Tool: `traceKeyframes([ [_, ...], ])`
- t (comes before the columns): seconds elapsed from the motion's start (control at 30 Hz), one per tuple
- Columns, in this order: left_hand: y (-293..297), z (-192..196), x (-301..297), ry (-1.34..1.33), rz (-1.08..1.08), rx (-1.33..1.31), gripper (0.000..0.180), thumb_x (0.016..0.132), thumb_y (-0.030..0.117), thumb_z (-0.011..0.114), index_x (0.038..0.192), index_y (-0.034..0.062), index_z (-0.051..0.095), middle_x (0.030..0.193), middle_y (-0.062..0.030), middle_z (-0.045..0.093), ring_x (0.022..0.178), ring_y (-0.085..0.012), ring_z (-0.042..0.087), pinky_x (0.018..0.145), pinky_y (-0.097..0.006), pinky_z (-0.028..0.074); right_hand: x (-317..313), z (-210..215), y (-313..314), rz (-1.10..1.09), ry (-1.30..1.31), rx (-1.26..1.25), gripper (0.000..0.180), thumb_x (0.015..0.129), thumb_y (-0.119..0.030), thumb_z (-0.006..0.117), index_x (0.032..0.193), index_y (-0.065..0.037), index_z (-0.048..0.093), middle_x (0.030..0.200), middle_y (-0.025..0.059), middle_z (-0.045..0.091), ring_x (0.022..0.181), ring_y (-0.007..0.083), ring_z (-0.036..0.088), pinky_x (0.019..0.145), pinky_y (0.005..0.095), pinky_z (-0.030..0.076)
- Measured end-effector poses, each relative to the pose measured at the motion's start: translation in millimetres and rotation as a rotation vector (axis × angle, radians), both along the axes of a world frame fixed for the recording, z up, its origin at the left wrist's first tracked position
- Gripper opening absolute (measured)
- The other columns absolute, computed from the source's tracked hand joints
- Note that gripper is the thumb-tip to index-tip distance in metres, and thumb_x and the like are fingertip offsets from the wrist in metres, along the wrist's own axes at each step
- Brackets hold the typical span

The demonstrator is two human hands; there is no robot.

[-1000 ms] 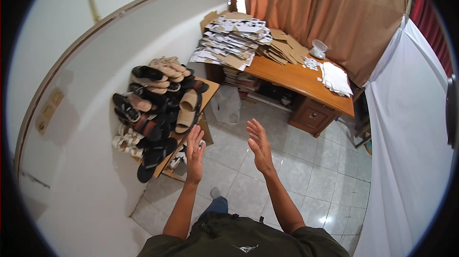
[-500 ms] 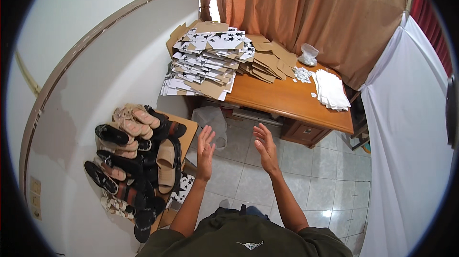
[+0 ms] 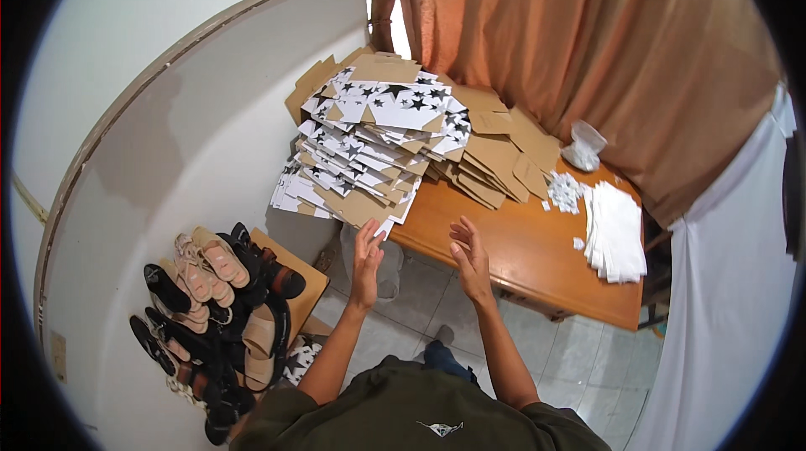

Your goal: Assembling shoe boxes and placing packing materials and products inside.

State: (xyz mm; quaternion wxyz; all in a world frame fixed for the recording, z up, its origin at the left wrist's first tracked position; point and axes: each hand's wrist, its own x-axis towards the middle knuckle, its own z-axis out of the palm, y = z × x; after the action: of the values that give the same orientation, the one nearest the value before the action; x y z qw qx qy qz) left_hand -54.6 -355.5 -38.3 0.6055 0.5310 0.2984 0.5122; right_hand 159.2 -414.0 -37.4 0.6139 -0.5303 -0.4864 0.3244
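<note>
The fingers (image 3: pixel 368 237) of the left hand (image 3: pixel 367 260) are spread a little apart and empty, their tips just at the lower corner of the stack of flat star-printed cardboard sheets (image 3: pixel 369 153); whether they touch the lowest sheet cannot be told. The right hand (image 3: pixel 470 260) is raised beside it, open with its fingers (image 3: pixel 462 233) loosely apart and holding nothing, over the near edge of the desk (image 3: pixel 520 258) and just to the right of the stack's overhanging corner.

The stack lies on the left end of the wooden desk, fanned out and leaning, its lower sheets jutting past the desk edge toward the person. Right of the stack, touching it, lies a pile of plain brown cardboard blanks (image 3: pixel 499 157). Farther right of the stack sit a scatter of small white pieces (image 3: pixel 562 191), a white plastic bag (image 3: pixel 583 145) behind them, and a stack of white sheets (image 3: pixel 615 233) near the desk's right end.

Below and left of the stack, on the floor side, a low wooden rack (image 3: pixel 298 271) carries a heap of sandals and shoes (image 3: pixel 210 300) against the white wall (image 3: pixel 193 140). An orange curtain (image 3: pixel 604 57) hangs behind the desk, and a white cloth (image 3: pixel 730 283) hangs at its right.
</note>
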Motion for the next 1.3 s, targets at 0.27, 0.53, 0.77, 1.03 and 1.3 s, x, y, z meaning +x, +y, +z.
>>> traceKeyframes([
  [0.27, 97.6, 7.1, 81.8, -0.028, 0.157, -0.021, 0.075, 0.099, 0.052, 0.048, 0.157, 0.0122, 0.024, 0.161, -0.015, 0.026, 0.147, -0.0323, 0.032, 0.119, -0.053, 0.019, 88.6, 2.6, 128.7, 0.143, -0.039, -0.029, 0.061, 0.098, -0.022, 0.06, 0.151, -0.002, 0.036, 0.139, 0.0219, 0.053, 0.128, 0.0295, 0.053, 0.106, 0.0405, 0.044],
  [0.53, 197.5, -5.2, 123.3, 0.045, 0.235, -0.045, 0.077, 0.097, 0.06, 0.047, 0.157, 0.0159, 0.026, 0.157, -0.0118, 0.032, 0.143, -0.0255, 0.038, 0.113, -0.048, 0.027, 130.8, -6.0, 245.6, 0.184, -0.024, -0.03, 0.06, 0.097, -0.02, 0.064, 0.148, -0.001, 0.039, 0.135, 0.0219, 0.055, 0.121, 0.0276, 0.056, 0.103, 0.0401, 0.046],
  [0.77, 299.2, -20.2, 143.1, 0.053, 0.205, -0.07, 0.072, 0.099, 0.055, 0.048, 0.156, 0.015, 0.027, 0.156, -0.0118, 0.034, 0.143, -0.0257, 0.038, 0.115, -0.048, 0.027, 149.9, -12.2, 344.4, 0.084, -0.161, -0.093, 0.06, 0.095, -0.026, 0.067, 0.145, -0.002, 0.044, 0.13, 0.0179, 0.059, 0.116, 0.0252, 0.059, 0.099, 0.0404, 0.048],
  [1.03, 386.2, -40.2, 152.9, 0.679, 0.231, 0.359, 0.046, 0.091, 0.012, 0.064, 0.136, 0.0087, 0.054, 0.144, -0.0165, 0.047, 0.138, -0.0379, 0.041, 0.113, -0.052, 0.034, 160.4, -47.2, 415.2, -0.093, -0.363, -0.132, 0.045, 0.093, -0.015, 0.069, 0.135, -0.007, 0.054, 0.105, 0.0166, 0.06, 0.084, 0.0234, 0.062, 0.072, 0.0347, 0.054],
  [1.3, 407.0, -29.0, 153.7, 1.12, 0.185, 0.589, 0.064, 0.085, 0.017, 0.071, 0.144, 0.0215, 0.049, 0.156, -0.0062, 0.039, 0.151, -0.0244, 0.026, 0.114, -0.066, 0.005, 159.8, -31.9, 430.9, -0.126, 0.029, -0.094, 0.031, 0.092, -0.001, 0.069, 0.122, -0.002, 0.063, 0.082, -0.0039, 0.053, 0.07, 0.0038, 0.047, 0.061, 0.0206, 0.04],
])
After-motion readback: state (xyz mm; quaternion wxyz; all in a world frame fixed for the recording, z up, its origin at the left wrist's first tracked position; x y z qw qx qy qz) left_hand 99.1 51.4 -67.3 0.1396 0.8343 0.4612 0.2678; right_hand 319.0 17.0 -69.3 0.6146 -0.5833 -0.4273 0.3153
